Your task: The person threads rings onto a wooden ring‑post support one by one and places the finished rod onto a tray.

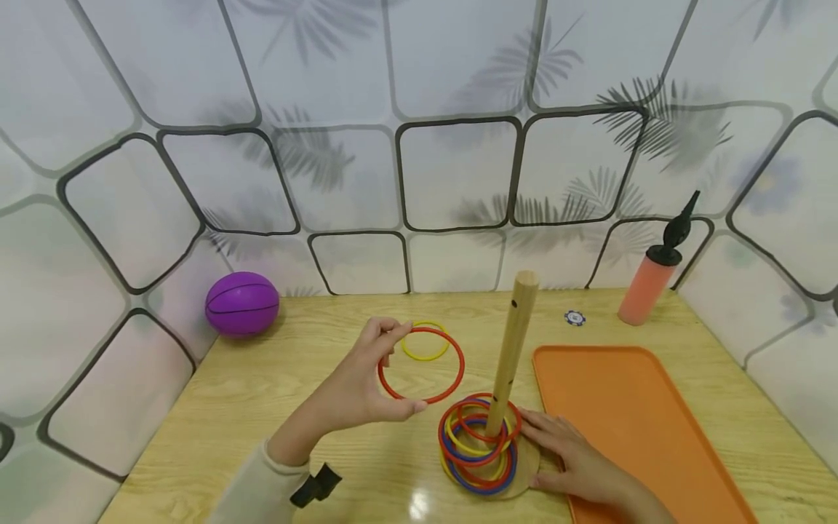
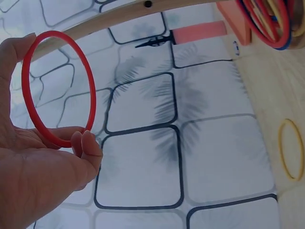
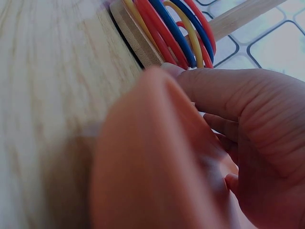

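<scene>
My left hand (image 1: 356, 382) holds a red ring (image 1: 462, 362) up over the table, left of a wooden peg stand (image 1: 513, 349). Thumb and fingertips pinch opposite sides of that ring, as the left wrist view also shows. Several red, blue and yellow rings (image 1: 481, 489) lie stacked loosely around the foot of the upright peg. At the right edge of the stand's round base (image 1: 527, 466), my right hand (image 1: 579, 458) grips with thumb and fingers spread along the rim. A yellow ring (image 1: 425, 359) lies flat on the table behind the held ring.
An orange tray (image 1: 622, 407) lies right of the stand, partly under my right forearm. Farther back stand a pink hand pump (image 1: 644, 291) and a small poker chip (image 1: 575, 318). A purple ball (image 1: 242, 306) sits at the back left, against the patterned wall (image 1: 458, 175).
</scene>
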Action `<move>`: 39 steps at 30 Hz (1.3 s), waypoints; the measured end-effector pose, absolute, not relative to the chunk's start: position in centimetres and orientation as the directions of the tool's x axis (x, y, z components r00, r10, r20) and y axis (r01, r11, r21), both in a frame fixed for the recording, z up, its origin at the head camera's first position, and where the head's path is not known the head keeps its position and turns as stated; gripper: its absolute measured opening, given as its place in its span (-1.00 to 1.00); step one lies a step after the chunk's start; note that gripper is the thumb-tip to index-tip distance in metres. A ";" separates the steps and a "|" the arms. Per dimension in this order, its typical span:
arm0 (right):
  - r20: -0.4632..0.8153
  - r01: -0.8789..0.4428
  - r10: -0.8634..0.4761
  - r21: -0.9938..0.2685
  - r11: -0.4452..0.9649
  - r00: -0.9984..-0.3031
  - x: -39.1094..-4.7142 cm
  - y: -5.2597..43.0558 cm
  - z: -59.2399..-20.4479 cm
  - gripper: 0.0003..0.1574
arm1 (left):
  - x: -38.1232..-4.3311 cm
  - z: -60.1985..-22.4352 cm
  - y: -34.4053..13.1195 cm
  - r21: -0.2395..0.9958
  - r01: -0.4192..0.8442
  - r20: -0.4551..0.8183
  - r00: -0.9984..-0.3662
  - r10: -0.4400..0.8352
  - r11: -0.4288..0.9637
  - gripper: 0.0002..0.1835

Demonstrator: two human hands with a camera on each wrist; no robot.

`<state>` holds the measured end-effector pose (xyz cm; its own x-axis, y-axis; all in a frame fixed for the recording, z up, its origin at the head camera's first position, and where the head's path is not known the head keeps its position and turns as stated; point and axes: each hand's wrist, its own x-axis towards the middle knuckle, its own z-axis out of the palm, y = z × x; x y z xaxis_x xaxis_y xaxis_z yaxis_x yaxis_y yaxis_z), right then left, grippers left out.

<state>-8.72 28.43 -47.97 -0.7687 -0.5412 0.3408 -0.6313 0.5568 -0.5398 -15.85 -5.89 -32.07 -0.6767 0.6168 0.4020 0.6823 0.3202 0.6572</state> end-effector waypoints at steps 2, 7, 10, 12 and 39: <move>0.345 -0.633 -0.539 -0.532 0.563 -0.769 -8.8 28.4 -48.0 -0.13 | -15.7 -31.0 -5.7 0.646 0.698 0.428 -0.667 0.610 0.309 -0.08; 0.326 -0.621 -0.538 -0.541 0.567 -0.777 -8.8 28.5 -48.0 -0.12 | -15.2 -28.4 -5.3 0.633 0.711 0.461 -0.664 0.589 0.306 -0.08; 0.305 -0.606 -0.540 -0.564 0.562 -0.785 -8.8 28.6 -47.8 -0.13 | -15.1 -26.9 -4.9 0.623 0.728 0.493 -0.650 0.579 0.287 -0.06; 0.301 -0.603 -0.542 -0.573 0.556 -0.785 -8.8 28.6 -47.8 -0.13 | -15.1 -25.9 -4.6 0.610 0.749 0.521 -0.626 0.580 0.260 -0.05; 0.344 -0.636 -0.541 -0.520 0.571 -0.767 -8.6 28.7 -48.1 -0.15 | -13.9 -22.9 0.7 0.610 0.774 0.555 -0.572 0.604 0.172 -0.07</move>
<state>-8.64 28.66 -48.07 -0.7671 -0.5415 0.3440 -0.6358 0.5705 -0.5198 -13.91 0.66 -22.91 -0.5717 0.6043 0.5550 0.7738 0.1722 0.6096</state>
